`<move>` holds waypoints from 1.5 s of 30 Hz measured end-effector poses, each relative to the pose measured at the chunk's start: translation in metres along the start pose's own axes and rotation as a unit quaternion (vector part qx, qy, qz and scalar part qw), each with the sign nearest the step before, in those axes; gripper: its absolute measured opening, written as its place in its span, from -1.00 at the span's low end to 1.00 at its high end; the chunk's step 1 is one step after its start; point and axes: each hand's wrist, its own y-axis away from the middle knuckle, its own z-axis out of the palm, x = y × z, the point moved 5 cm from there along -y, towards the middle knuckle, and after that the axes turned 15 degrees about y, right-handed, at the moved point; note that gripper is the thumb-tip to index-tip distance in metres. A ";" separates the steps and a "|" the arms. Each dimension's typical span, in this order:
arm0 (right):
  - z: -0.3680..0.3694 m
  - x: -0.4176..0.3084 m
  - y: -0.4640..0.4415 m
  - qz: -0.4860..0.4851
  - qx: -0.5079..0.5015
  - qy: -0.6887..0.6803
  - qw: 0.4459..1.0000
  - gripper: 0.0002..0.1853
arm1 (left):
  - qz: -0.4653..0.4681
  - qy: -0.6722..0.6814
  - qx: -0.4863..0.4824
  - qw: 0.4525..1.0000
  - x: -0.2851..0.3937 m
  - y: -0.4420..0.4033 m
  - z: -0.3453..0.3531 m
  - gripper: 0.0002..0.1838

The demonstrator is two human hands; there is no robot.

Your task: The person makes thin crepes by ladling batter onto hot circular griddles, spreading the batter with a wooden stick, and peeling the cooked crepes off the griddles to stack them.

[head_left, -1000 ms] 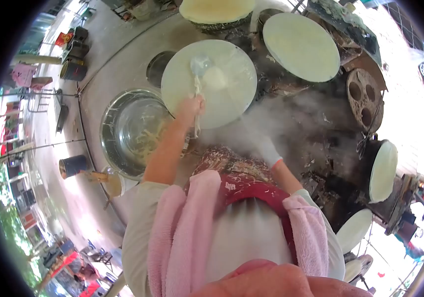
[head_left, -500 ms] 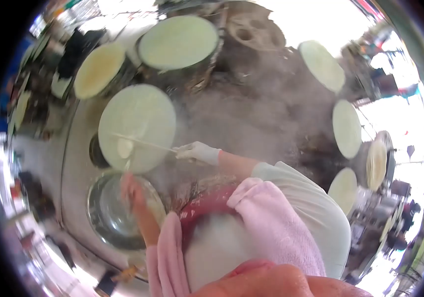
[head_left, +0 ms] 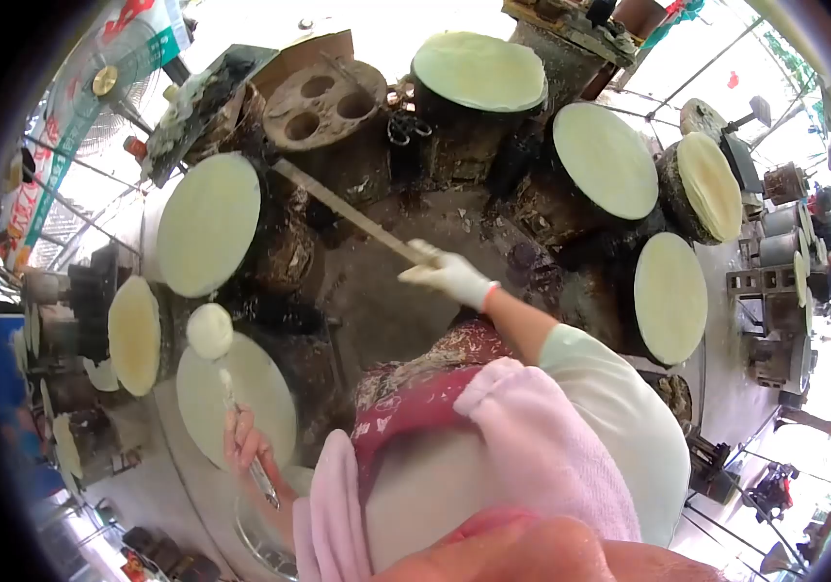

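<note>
Around the person, a ring of round cooking stations surrounds a dark, scuffed floor (head_left: 372, 296). Pale, cream-green round sheets (head_left: 210, 225) lie on them at 8, 10, 2 and 3 o'clock and just past 12. A yellower flatbread (head_left: 134, 335) sits near 9 o'clock. At 11 o'clock stands a crusted drum-shaped stove (head_left: 323, 105), its top pierced by three round holes. Grey hollow blocks (head_left: 763, 282) lie near 3 o'clock; a wire-guarded fan (head_left: 105, 81) stands at 10 o'clock.

Materials: the apron (head_left: 435, 380) is dark red with whitish flecks; the towel (head_left: 566, 436) over it is pink looped pile. A shiny metal basin (head_left: 258, 549) shows part of its rim at 7 o'clock.

Between 7 and 8 o'clock, the bare left hand (head_left: 249, 444) grips a ladle (head_left: 210, 332) by its metal handle — fingers curled around it. The rounded bowl, whitish inside, points toward 9 o'clock and overlaps the nearest sheet's edge in view; contact cannot be determined. Near centre, the white-gloved right hand (head_left: 449, 275) clasps a flat wooden stick (head_left: 350, 213) — fingers closed at its near end, far end toward 10 o'clock.
</note>
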 end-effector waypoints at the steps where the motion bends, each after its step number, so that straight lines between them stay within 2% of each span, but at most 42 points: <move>1: -0.047 0.006 -0.008 -0.036 0.080 0.035 0.996 -0.16 | -0.043 0.043 -0.029 0.998 -0.019 -0.022 0.011 -0.57; 2: -0.097 0.007 -0.014 -0.079 0.143 0.101 0.981 -0.18 | -0.087 0.085 -0.057 0.991 -0.042 -0.046 0.025 -0.56; 3: -0.144 0.024 -0.025 -0.075 0.192 0.102 0.973 -0.33 | -0.130 0.128 -0.084 0.980 -0.066 -0.070 0.039 -0.55; 4: -0.188 0.012 -0.028 -0.055 0.218 0.103 0.969 -0.54 | -0.116 0.136 -0.069 0.981 -0.087 -0.091 0.050 -0.54; 5: -0.241 0.038 -0.054 -0.095 0.247 0.105 0.959 -0.61 | -0.102 0.145 -0.053 0.983 -0.109 -0.114 0.065 -0.54; 6: -0.283 0.037 -0.065 -0.070 0.281 0.133 0.948 -0.59 | -0.088 0.156 -0.038 0.983 -0.132 -0.138 0.078 -0.53; 7: -0.324 0.036 -0.075 -0.042 0.312 0.159 0.936 -0.56 | -0.122 0.169 -0.064 0.976 -0.157 -0.159 0.094 -0.52; 9: -0.390 0.007 -0.098 -0.029 0.325 0.200 0.924 -0.48 | -0.189 0.193 -0.114 0.956 -0.204 -0.201 0.125 -0.49; 10: -0.425 0.012 -0.129 -0.063 0.329 0.160 0.928 -0.45 | -0.167 0.167 -0.088 0.968 -0.218 -0.219 0.133 -0.47; 13: -0.499 0.004 -0.183 -0.058 0.321 0.195 0.925 -0.29 | -0.209 0.179 -0.116 0.954 -0.273 -0.260 0.177 -0.45; 14: -0.521 0.006 -0.203 -0.035 0.335 0.255 0.906 -0.18 | -0.235 0.159 -0.110 0.953 -0.284 -0.272 0.183 -0.45; 15: -0.541 0.004 -0.225 -0.015 0.347 0.315 0.883 -0.08 | -0.215 0.121 -0.102 0.964 -0.291 -0.284 0.187 -0.47; 17: -0.563 0.005 -0.254 0.002 0.381 0.309 0.871 0.12 | -0.172 0.045 -0.088 0.980 -0.302 -0.307 0.195 -0.52; 18: -0.568 0.004 -0.266 0.019 0.369 0.319 0.873 0.21 | -0.153 0.006 -0.080 0.985 -0.304 -0.318 0.198 -0.54; 19: -0.570 0.008 -0.276 0.029 0.361 0.300 0.882 0.21 | -0.136 -0.033 -0.071 0.988 -0.306 -0.328 0.201 -0.56; 21: -0.569 0.027 -0.303 -0.024 0.383 0.280 0.880 0.13 | -0.113 -0.084 -0.060 0.988 -0.305 -0.345 0.202 -0.57; 23: -0.568 0.039 -0.312 -0.032 0.392 0.267 0.880 0.02 | -0.096 -0.109 -0.053 0.988 -0.303 -0.361 0.201 -0.54; 24: -0.566 0.038 -0.309 -0.036 0.397 0.262 0.879 -0.04 | -0.158 -0.028 -0.077 0.984 -0.316 -0.376 0.215 -0.52; 25: -0.562 0.025 -0.301 -0.031 0.404 0.259 0.877 -0.09 | -0.218 0.054 -0.101 0.969 -0.328 -0.387 0.228 -0.50; 27: -0.549 -0.020 -0.284 -0.020 0.421 0.251 0.871 -0.19 | -0.220 0.030 -0.083 0.972 -0.329 -0.406 0.236 -0.49; 28: -0.545 -0.032 -0.281 -0.040 0.457 0.260 0.850 -0.26 | -0.227 0.024 -0.075 0.971 -0.325 -0.416 0.236 -0.49; 29: -0.539 -0.048 -0.279 -0.029 0.444 0.260 0.857 -0.24 | -0.235 0.019 -0.067 0.970 -0.321 -0.427 0.236 -0.49; 31: -0.523 -0.086 -0.270 -0.004 0.421 0.261 0.869 -0.19 | -0.223 -0.053 -0.056 0.972 -0.313 -0.447 0.240 -0.52; 35: -0.487 -0.145 -0.264 0.001 0.443 0.293 0.847 -0.22 | -0.195 -0.182 -0.029 0.963 -0.288 -0.481 0.246 -0.61; 37: -0.471 -0.164 -0.269 -0.031 0.460 0.285 0.840 -0.25 | -0.177 -0.225 0.005 0.958 -0.278 -0.495 0.248 -0.63; 39: -0.452 -0.193 -0.269 -0.053 0.474 0.274 0.835 -0.26 | -0.197 -0.216 0.019 0.956 -0.271 -0.508 0.250 -0.66; 41: -0.440 -0.211 -0.271 -0.027 0.478 0.298 0.826 -0.28 | -0.210 -0.223 0.029 0.951 -0.262 -0.520 0.248 -0.67; 45: -0.434 -0.232 -0.281 -0.004 0.488 0.315 0.814 -0.31 | -0.212 -0.309 0.020 0.927 -0.241 -0.543 0.242 -0.67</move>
